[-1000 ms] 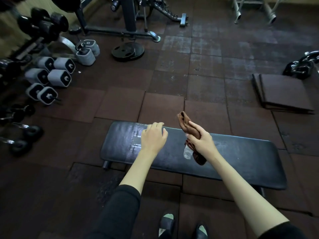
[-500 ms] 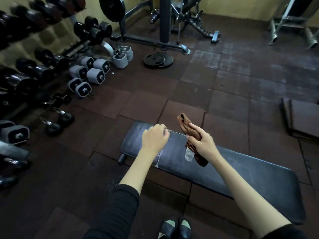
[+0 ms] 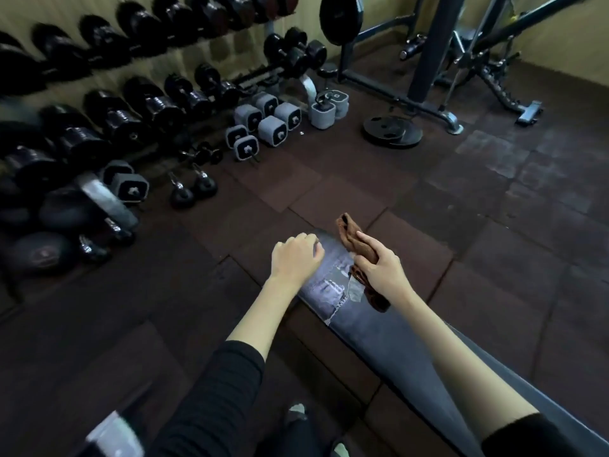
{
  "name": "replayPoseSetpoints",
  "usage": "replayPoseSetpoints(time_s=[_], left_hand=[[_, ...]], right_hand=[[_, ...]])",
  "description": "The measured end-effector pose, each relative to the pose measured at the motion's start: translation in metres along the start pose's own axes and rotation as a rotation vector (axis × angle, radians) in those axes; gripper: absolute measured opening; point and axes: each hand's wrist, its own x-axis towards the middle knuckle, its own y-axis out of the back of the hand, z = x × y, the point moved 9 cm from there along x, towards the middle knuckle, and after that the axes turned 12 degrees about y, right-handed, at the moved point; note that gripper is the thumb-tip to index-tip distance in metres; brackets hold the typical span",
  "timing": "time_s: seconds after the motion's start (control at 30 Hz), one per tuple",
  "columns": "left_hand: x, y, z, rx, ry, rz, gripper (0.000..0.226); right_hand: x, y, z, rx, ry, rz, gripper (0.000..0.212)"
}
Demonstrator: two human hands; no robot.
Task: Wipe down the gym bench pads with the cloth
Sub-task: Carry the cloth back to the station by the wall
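Our right hand (image 3: pixel 382 268) clamps the cloth (image 3: pixel 348 233) over the bench pad (image 3: pixel 379 331), left hand (image 3: pixel 293 258) resting loosely curled on it.

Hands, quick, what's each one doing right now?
Left hand: fingers curled at the bench end; grip cannot be told.
Right hand: holding the cloth.
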Motion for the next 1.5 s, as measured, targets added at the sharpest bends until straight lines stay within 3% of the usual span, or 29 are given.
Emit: replayPoseSetpoints(time_s=[0.13, 0.7, 1.0, 1.5], left_hand=[[0.018, 0.013, -0.051, 0.049, 0.110, 0.012, 0.030], [0.096, 0.124, -0.329, 0.053, 0.608, 0.179, 0.027], [0.086, 0.164, -0.448, 0.040, 0.866, 0.228, 0.028], [0.058, 0.212, -0.616, 0.006, 1.380, 0.457, 0.027]], right_hand=[[0.033, -0.046, -0.027, 0.032, 0.087, -0.102, 0.047], [0.184, -0.325, -0.177, 0.083, 0.309, -0.529, 0.049], [0.210, -0.456, -0.243, 0.069, 0.456, -0.759, 0.049], [0.231, -0.670, -0.351, 0.114, 0.697, -1.219, 0.050]])
